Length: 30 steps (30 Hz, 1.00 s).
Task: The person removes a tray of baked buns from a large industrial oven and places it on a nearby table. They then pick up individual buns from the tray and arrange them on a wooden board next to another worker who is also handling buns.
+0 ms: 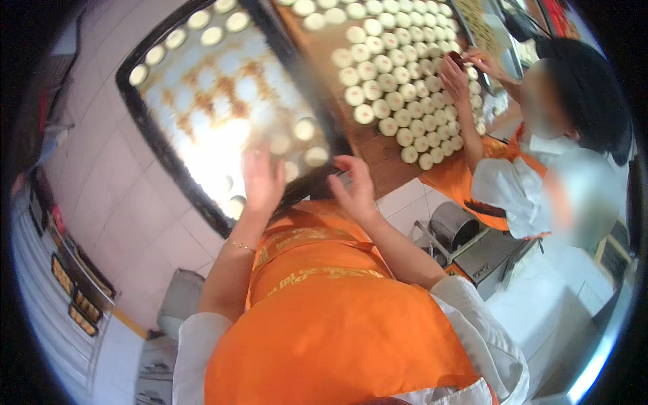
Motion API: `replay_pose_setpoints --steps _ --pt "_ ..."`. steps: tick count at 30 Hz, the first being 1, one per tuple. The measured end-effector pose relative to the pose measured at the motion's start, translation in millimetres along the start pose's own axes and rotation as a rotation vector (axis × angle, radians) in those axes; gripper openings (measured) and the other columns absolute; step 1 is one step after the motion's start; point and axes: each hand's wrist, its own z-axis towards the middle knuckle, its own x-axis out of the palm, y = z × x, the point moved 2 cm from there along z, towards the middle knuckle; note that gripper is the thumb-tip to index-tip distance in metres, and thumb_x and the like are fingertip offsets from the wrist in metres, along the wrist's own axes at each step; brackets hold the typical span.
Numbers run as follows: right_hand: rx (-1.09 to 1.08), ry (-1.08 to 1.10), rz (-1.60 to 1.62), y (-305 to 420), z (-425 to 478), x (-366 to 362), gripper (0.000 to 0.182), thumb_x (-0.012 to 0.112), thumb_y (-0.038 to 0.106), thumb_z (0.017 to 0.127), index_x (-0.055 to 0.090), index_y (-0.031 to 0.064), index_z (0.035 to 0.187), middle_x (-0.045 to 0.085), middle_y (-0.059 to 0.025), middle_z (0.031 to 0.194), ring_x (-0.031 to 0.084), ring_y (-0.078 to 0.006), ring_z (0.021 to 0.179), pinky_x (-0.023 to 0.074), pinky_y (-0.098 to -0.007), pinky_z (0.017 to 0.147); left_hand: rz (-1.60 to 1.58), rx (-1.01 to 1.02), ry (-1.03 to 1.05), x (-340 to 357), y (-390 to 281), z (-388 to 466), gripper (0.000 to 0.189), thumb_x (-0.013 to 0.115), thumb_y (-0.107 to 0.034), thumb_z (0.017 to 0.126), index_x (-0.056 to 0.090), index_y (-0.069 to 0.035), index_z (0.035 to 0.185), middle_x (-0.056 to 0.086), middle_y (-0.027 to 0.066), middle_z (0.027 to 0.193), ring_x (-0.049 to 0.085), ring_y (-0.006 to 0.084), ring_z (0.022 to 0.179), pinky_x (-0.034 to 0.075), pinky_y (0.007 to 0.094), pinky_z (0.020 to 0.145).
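A large dark-rimmed metal baking tray [147,119] lies before me, its surface stained brown in the middle and lit by strong glare. Round pale dough cakes [176,38] line its far edge, and several more sit near its close edge. My left hand [264,177] is over the near part of the tray beside some of these cakes, its fingers spread and blurred; no held thing shows. At the tray's near right corner is my right hand [354,185], thumb and fingers apart, with nothing visible between them.
On the wooden table [369,152] to the right stand many round dough cakes [363,114] with red marks. A co-worker in an orange apron [445,190] reaches over them, holding a small dark object. Below are a metal pot [453,225] and a grey bin [182,298].
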Motion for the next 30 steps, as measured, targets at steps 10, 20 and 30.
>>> replay_pose_setpoints --steps 10,20,30 --pt "0.958 -0.616 0.966 -182.1 -16.8 -91.2 0.033 0.073 0.026 0.091 0.056 0.0132 0.116 0.056 0.0033 0.098 0.051 -0.0097 0.084 0.0431 -0.0271 0.069 -0.108 0.382 0.299 147.1 -158.1 74.5 0.043 0.070 -0.005 0.078 0.058 0.004 0.118 0.058 0.0181 0.113 0.058 0.0363 0.105 0.049 0.0459 0.088" --pt "0.974 -0.690 0.824 -184.2 10.0 -84.1 0.026 0.077 0.021 0.087 0.062 0.0140 0.107 0.064 0.0018 0.098 0.057 -0.0133 0.085 0.0451 -0.0314 0.068 0.161 0.406 0.283 196.7 -157.9 85.4 0.016 0.059 -0.012 0.084 0.062 -0.005 0.098 0.058 0.0164 0.103 0.061 0.0298 0.095 0.048 0.0421 0.080" --pt "0.844 -0.515 1.160 -156.8 -10.1 -100.5 0.040 0.052 0.013 0.096 0.042 0.0066 0.134 0.057 -0.0142 0.122 0.062 -0.0266 0.101 0.0540 -0.0389 0.084 -0.436 -0.068 0.391 152.9 -146.6 64.8 0.030 0.065 -0.004 0.081 0.057 -0.001 0.110 0.060 0.0168 0.107 0.060 0.0318 0.106 0.047 0.0450 0.094"
